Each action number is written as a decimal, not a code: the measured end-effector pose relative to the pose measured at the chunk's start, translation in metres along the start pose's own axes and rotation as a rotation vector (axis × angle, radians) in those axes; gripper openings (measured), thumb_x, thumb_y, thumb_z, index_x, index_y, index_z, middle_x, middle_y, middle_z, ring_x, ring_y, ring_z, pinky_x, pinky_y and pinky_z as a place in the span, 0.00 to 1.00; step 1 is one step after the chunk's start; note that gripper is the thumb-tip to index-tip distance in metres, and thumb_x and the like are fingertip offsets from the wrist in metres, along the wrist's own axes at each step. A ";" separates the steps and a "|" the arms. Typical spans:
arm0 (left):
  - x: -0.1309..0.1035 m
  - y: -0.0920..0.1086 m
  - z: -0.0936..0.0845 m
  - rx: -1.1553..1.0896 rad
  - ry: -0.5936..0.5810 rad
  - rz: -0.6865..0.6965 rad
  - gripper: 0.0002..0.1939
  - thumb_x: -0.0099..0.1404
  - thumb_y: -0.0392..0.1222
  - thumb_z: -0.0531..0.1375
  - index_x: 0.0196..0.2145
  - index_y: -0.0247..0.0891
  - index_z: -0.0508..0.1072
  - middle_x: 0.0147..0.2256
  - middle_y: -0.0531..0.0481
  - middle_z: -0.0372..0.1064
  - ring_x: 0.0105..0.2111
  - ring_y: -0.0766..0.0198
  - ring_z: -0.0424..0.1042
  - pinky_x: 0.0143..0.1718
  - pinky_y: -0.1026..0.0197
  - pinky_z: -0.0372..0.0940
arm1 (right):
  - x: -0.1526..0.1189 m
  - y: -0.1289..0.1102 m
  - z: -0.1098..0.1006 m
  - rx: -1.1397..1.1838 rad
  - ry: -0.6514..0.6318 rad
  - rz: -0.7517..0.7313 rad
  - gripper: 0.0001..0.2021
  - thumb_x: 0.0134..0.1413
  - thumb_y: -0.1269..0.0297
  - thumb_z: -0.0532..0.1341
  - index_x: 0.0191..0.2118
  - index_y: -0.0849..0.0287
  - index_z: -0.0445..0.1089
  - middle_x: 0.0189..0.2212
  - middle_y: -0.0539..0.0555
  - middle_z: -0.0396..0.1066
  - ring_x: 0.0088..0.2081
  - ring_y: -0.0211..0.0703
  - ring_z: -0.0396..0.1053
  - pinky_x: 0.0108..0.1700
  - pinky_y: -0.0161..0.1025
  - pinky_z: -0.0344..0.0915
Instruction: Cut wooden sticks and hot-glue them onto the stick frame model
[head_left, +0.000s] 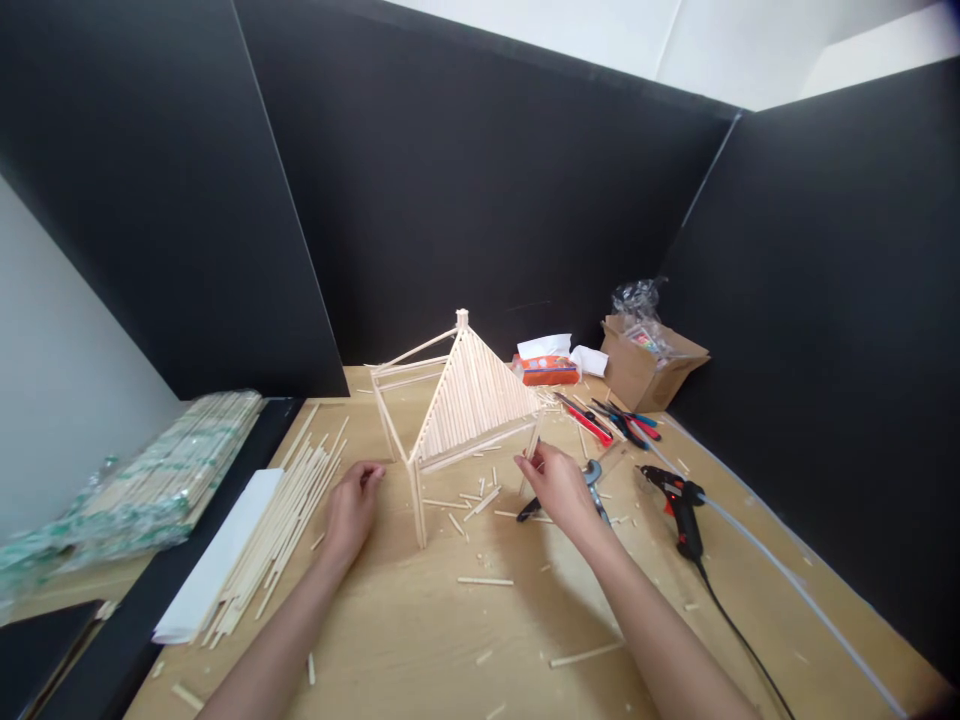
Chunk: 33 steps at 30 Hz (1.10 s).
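Note:
A model pavilion frame [480, 395] of thin wooden sticks stands upright on the table on stick legs. One sloping roof face is covered with sticks laid side by side; the left side shows bare rails. My right hand [555, 485] pinches the front right leg [531, 440] of the frame. Left of the front leg, my left hand [354, 510] rests by the tabletop with its fingers curled together. Whether anything is inside those fingers is hidden. Short cut sticks [480, 500] lie scattered beneath and before the frame.
Loose long sticks [281, 530] lie on white paper [217, 560] at left, beside bagged sticks [172, 470]. At right are a corded glue gun [682, 510], a grey-and-black tool [592, 475], a red cutter [589, 420], pliers [634, 420], tissues [547, 365] and a cardboard box [645, 365]. Black panels [495, 200] enclose the table.

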<state>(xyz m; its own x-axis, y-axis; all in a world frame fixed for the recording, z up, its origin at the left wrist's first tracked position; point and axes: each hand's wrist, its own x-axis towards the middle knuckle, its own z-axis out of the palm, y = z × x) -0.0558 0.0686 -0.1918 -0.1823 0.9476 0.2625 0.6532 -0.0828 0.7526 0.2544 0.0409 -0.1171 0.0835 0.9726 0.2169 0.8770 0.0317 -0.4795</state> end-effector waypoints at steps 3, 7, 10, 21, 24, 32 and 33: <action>0.001 -0.002 0.001 -0.024 0.000 0.003 0.13 0.61 0.50 0.52 0.33 0.40 0.70 0.33 0.46 0.74 0.33 0.53 0.73 0.35 0.57 0.64 | 0.001 0.001 0.003 0.000 0.024 -0.016 0.11 0.57 0.59 0.56 0.28 0.58 0.69 0.25 0.54 0.72 0.28 0.43 0.69 0.29 0.35 0.54; 0.002 -0.003 0.003 -0.060 0.013 0.001 0.10 0.59 0.47 0.53 0.32 0.40 0.69 0.32 0.47 0.74 0.33 0.54 0.73 0.36 0.57 0.65 | 0.002 0.003 0.005 0.011 0.038 -0.035 0.12 0.57 0.59 0.56 0.26 0.58 0.69 0.25 0.54 0.72 0.27 0.43 0.68 0.29 0.35 0.54; 0.002 -0.002 0.004 -0.084 0.027 -0.007 0.09 0.58 0.47 0.54 0.32 0.40 0.68 0.30 0.49 0.72 0.32 0.56 0.73 0.35 0.58 0.65 | 0.003 0.006 0.006 0.028 0.037 -0.050 0.13 0.57 0.58 0.56 0.26 0.58 0.69 0.24 0.54 0.72 0.26 0.42 0.68 0.29 0.35 0.55; -0.004 0.012 0.000 -0.115 0.002 -0.039 0.13 0.59 0.48 0.55 0.40 0.39 0.67 0.29 0.51 0.73 0.30 0.59 0.73 0.34 0.58 0.66 | -0.003 0.008 0.007 0.109 0.055 -0.094 0.16 0.59 0.54 0.53 0.28 0.58 0.68 0.26 0.55 0.71 0.28 0.44 0.68 0.31 0.36 0.57; -0.004 0.010 0.001 -0.120 -0.004 -0.045 0.13 0.60 0.47 0.54 0.40 0.39 0.68 0.31 0.49 0.74 0.32 0.57 0.74 0.35 0.57 0.66 | -0.005 0.008 0.008 0.126 0.064 -0.090 0.16 0.58 0.53 0.53 0.28 0.58 0.66 0.26 0.55 0.72 0.28 0.44 0.69 0.31 0.36 0.58; -0.002 0.004 0.006 -0.113 0.001 -0.040 0.12 0.60 0.46 0.53 0.38 0.38 0.69 0.32 0.48 0.73 0.32 0.59 0.73 0.36 0.57 0.66 | -0.005 0.013 0.013 0.164 0.093 -0.056 0.13 0.58 0.54 0.54 0.38 0.59 0.66 0.27 0.54 0.73 0.29 0.44 0.71 0.32 0.37 0.61; -0.002 0.004 0.007 -0.115 0.000 -0.039 0.12 0.60 0.46 0.53 0.38 0.38 0.69 0.32 0.48 0.73 0.32 0.59 0.73 0.36 0.57 0.66 | -0.006 0.012 0.012 0.159 0.108 -0.049 0.14 0.58 0.53 0.54 0.39 0.59 0.65 0.28 0.54 0.73 0.29 0.45 0.71 0.32 0.37 0.61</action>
<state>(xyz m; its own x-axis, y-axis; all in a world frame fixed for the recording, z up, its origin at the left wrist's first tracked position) -0.0482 0.0679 -0.1936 -0.2054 0.9508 0.2318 0.5573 -0.0811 0.8264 0.2589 0.0379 -0.1345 0.1009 0.9389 0.3292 0.7959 0.1223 -0.5929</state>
